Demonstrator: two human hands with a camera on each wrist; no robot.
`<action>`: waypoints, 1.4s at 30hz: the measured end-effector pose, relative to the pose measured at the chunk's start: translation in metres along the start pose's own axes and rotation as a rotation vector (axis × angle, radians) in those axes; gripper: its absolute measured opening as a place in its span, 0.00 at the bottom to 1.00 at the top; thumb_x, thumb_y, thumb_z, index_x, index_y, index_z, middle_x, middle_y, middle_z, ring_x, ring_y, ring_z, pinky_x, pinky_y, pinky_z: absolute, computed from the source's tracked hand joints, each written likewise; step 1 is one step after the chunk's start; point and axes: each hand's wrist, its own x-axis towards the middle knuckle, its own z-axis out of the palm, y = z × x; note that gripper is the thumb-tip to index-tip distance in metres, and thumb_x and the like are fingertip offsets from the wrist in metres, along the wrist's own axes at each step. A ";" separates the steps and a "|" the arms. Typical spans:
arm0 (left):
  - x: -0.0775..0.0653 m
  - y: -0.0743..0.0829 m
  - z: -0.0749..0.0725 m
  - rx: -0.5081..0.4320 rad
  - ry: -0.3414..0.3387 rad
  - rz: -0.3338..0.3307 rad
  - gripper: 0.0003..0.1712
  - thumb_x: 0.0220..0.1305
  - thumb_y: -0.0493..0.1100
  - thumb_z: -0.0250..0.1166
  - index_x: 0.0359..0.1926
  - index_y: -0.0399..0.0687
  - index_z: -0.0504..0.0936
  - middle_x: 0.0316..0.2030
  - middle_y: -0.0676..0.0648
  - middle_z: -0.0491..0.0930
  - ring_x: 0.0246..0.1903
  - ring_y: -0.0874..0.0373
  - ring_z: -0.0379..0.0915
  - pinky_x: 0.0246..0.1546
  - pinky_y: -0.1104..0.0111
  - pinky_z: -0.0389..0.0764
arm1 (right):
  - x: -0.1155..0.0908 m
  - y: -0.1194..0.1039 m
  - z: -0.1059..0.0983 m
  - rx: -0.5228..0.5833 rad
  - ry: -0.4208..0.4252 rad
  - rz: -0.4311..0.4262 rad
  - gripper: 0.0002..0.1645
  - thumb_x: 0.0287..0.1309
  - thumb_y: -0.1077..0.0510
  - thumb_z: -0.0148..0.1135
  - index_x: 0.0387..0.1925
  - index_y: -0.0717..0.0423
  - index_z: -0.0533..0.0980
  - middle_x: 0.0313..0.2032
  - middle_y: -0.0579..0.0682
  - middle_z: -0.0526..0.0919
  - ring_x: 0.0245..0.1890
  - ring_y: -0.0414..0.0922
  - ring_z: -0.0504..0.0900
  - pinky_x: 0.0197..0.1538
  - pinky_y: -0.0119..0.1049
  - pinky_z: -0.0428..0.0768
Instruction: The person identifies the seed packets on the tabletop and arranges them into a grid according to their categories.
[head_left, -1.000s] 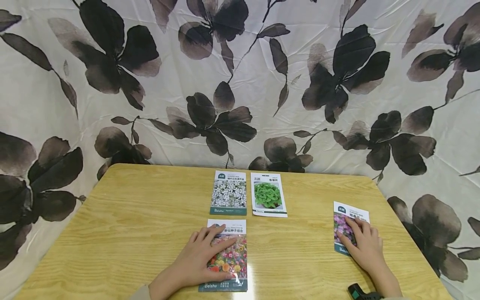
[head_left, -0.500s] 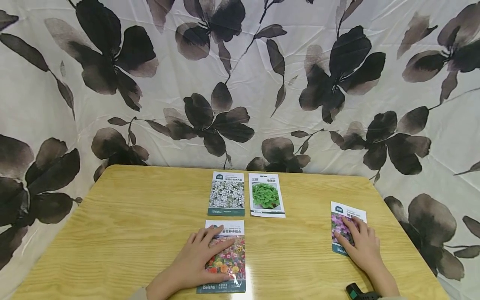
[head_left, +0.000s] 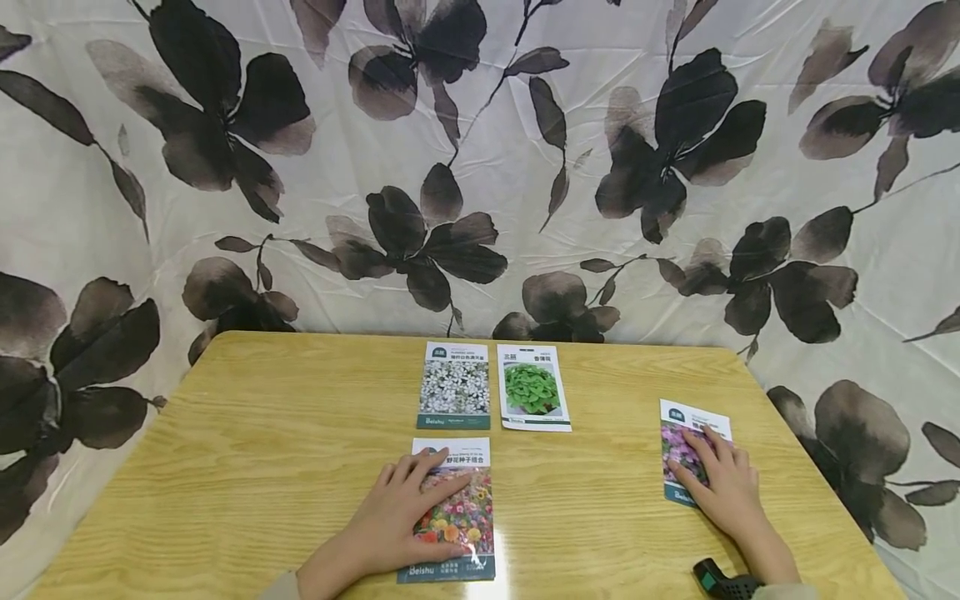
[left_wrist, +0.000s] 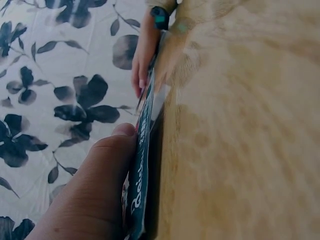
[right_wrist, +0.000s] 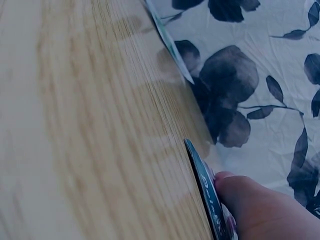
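In the head view my left hand (head_left: 393,517) rests with spread fingers on a seed packet (head_left: 472,508) printed with mixed colourful flowers. At the table's right side, my right hand (head_left: 727,492) lies over a seed packet with purple flowers (head_left: 678,454), covering its lower right part. The left wrist view shows my thumb (left_wrist: 102,170) against the face of the mixed-flower packet, whose teal edge (left_wrist: 142,165) stands just off the wood. From the right wrist, a thumb (right_wrist: 247,200) touches the purple-flower packet (right_wrist: 204,182). Neither hand visibly pinches its packet.
Behind the left hand's packet lies a white-flower seed packet (head_left: 453,392); right beside it is one with green leaves (head_left: 532,390). The wooden table (head_left: 247,442) ends at a floral cloth backdrop (head_left: 525,167). A dark band (head_left: 727,583) is on the right wrist.
The head view has shifted slightly. Both hands and all the packets keep their places on the table.
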 end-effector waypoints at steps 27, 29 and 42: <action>-0.001 0.002 -0.003 -0.008 0.021 0.026 0.49 0.53 0.84 0.52 0.75 0.81 0.56 0.74 0.50 0.55 0.70 0.46 0.53 0.57 0.44 0.64 | 0.000 -0.016 -0.002 0.042 -0.047 -0.042 0.40 0.59 0.39 0.66 0.67 0.54 0.70 0.68 0.65 0.61 0.53 0.64 0.63 0.39 0.53 0.59; -0.001 0.002 -0.004 -0.007 0.023 0.029 0.49 0.53 0.84 0.52 0.75 0.80 0.57 0.74 0.50 0.56 0.70 0.46 0.53 0.57 0.44 0.64 | 0.000 -0.018 -0.003 0.041 -0.045 -0.046 0.39 0.59 0.39 0.66 0.67 0.53 0.71 0.68 0.65 0.61 0.53 0.64 0.63 0.39 0.54 0.60; -0.001 0.002 -0.006 -0.020 0.017 0.027 0.49 0.53 0.84 0.52 0.75 0.80 0.57 0.75 0.50 0.55 0.70 0.46 0.53 0.57 0.44 0.63 | 0.000 -0.028 0.001 0.041 -0.031 -0.101 0.39 0.58 0.40 0.68 0.66 0.52 0.72 0.67 0.64 0.63 0.51 0.61 0.65 0.38 0.52 0.61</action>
